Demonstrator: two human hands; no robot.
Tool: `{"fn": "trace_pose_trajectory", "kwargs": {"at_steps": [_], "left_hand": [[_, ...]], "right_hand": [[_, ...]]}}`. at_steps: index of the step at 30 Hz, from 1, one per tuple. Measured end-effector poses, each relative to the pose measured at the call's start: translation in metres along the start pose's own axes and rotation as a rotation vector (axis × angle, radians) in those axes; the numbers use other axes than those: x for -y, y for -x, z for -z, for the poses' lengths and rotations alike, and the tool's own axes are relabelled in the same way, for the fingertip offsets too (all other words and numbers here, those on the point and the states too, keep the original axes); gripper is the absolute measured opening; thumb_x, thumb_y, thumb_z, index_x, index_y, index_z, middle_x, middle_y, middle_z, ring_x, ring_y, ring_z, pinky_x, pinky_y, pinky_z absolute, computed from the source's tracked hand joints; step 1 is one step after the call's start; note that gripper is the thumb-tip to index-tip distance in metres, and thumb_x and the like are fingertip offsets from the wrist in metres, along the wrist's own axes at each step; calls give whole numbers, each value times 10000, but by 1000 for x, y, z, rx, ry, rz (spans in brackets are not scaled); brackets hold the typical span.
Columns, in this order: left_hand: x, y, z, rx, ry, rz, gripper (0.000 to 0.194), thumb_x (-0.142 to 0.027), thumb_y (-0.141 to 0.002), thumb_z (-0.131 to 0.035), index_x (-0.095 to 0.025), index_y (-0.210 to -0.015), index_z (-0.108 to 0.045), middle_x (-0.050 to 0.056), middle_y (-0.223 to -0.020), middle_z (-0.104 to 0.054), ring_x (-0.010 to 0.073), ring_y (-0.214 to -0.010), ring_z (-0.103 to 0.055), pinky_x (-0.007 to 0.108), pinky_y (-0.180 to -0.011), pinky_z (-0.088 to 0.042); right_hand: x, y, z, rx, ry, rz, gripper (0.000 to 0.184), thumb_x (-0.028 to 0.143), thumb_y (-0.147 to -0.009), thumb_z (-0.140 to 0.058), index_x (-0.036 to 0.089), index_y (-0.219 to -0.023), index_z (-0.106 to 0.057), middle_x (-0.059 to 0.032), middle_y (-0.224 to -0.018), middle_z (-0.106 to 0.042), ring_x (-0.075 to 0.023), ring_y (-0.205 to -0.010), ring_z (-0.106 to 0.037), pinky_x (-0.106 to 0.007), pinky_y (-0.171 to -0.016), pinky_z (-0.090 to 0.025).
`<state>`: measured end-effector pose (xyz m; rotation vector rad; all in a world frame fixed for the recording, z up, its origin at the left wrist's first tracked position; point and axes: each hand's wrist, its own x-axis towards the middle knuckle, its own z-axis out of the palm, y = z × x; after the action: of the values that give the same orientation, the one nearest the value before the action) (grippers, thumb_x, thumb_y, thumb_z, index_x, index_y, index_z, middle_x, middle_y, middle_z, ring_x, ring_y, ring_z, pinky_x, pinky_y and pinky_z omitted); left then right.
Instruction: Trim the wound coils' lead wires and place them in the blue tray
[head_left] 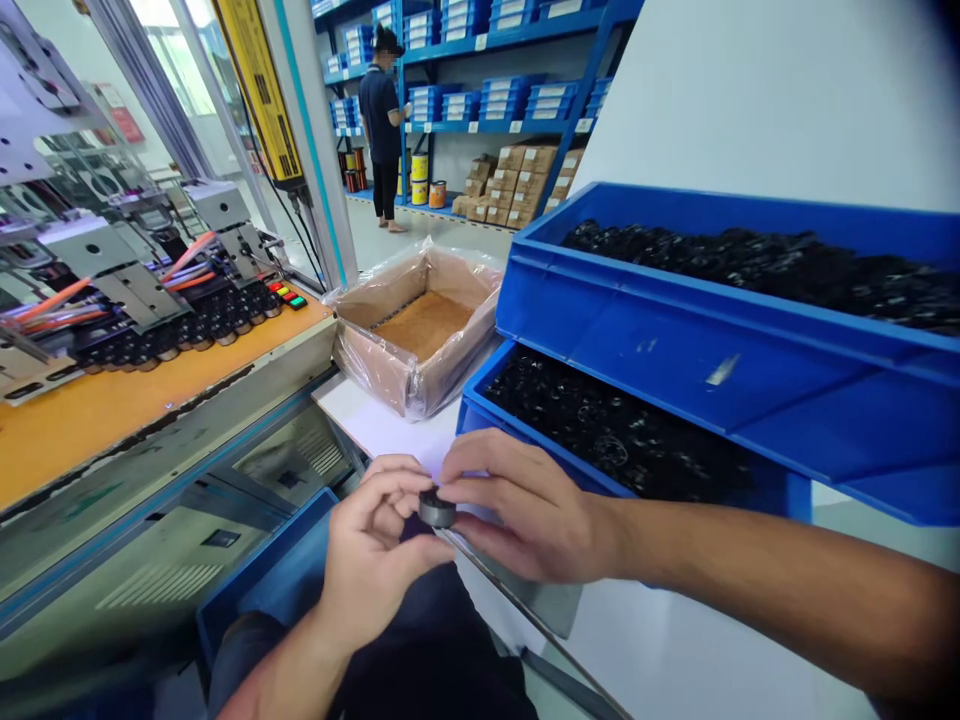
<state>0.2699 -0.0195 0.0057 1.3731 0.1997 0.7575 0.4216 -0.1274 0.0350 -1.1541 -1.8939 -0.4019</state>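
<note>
Blue shelves line the background. Fingers of left hand and right hand grip a small dark round part, seemingly by the tips only, so a loose pinch might drop it. Part lies between both sets of fingers, near white surface; blue bins right.

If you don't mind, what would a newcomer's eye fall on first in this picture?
Probably the two large blue plastic bins of small black parts, one above the other at the right. Next might come the long yellow box-shaped unit at upper left. In the lower centre, the bare left hand and bare right hand meet at a small dark grey cylindrical piece.
</note>
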Motion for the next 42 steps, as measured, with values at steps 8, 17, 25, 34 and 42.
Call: {"fn": "trace_pose_trajectory", "kwargs": {"at_steps": [8, 17, 25, 34, 42], "left_hand": [[9, 2, 7, 111, 195, 221, 324, -410, -844, -696, -225, -1111, -698, 72, -901, -761, 200, -843, -713, 332, -812, -558], [-8, -6, 26, 194, -491, -452, 360, -117, -783, -754, -239, -1120, -719, 77, -999, -725, 194, -905, -687, 294, -803, -555], [-6, -10, 20, 178, -584, -624, 308, -53, -789, -729, -173, -1071, -705, 71, -928, -711, 177, -862, -670, 302, -766, -562], [-13, -19, 48, 53, -880, -575, 133, -205, -890, -644, -186, -1017, -680, 63, -935, -721, 162, -871, -694, 261, -786, -557], [-88, -105, 201, -365, -1716, -183, 116, -248, -830, -607, -171, -821, -693, 64, -709, -689, 232, -717, -659, 315, -669, -507]], "right_hand": [[-2, 0, 0, -40, 3, 6, 182, 121, -892, -614, 56, -1060, -593, -150, -954, -642, -198, -919, -613, -363, -801, -594], [0, 2, -2, -33, 7, 27, 178, 131, -926, -552, 54, -1085, -576, -140, -917, -642, -197, -866, -614, -350, -737, -590], [1, 2, -3, -18, -9, -3, 168, 120, -936, -525, 37, -1072, -577, -148, -902, -634, -202, -853, -598, -349, -737, -578], [4, 1, -1, 85, 189, -112, 241, 237, -983, -513, 92, -1168, -564, -133, -1021, -674, -193, -990, -642, -291, -854, -584], [5, -2, -4, 96, 330, -63, 319, 248, -1037, -355, 180, -1077, -664, -59, -1032, -715, -141, -976, -678, -217, -879, -574]]}}
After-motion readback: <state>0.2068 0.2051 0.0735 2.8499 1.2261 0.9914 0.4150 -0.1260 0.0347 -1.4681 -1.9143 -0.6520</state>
